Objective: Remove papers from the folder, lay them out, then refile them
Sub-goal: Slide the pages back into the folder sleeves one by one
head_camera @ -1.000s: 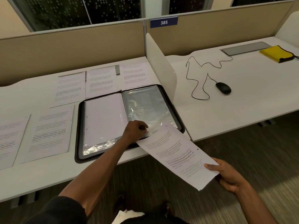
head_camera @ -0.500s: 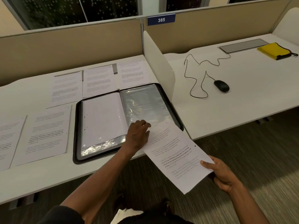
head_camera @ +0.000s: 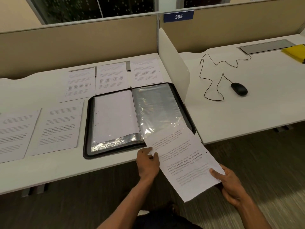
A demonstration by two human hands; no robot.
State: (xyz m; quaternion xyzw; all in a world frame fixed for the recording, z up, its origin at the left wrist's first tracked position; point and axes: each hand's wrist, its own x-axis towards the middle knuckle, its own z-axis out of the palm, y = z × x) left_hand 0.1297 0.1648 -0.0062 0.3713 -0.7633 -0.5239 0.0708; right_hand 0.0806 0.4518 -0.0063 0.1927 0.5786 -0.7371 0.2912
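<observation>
A black zip folder lies open on the white desk, with a white sheet in its left sleeve and a shiny plastic sleeve on the right. A printed sheet hangs off the desk's front edge, its top end lying over the right sleeve's lower corner. My left hand pinches the sheet's left edge. My right hand holds its lower right corner, thumb on top. Several printed sheets lie around the folder: three behind it and two to its left.
A white divider panel stands just right of the folder. Beyond it on the neighbouring desk lie a black mouse with a looping cable, a grey cable hatch and a yellow cloth. Beige partitions close the back.
My left hand left the plastic sleeve and came back toward me, now pinching the sheet's left edge. The sheet has slid further out past the desk edge.
</observation>
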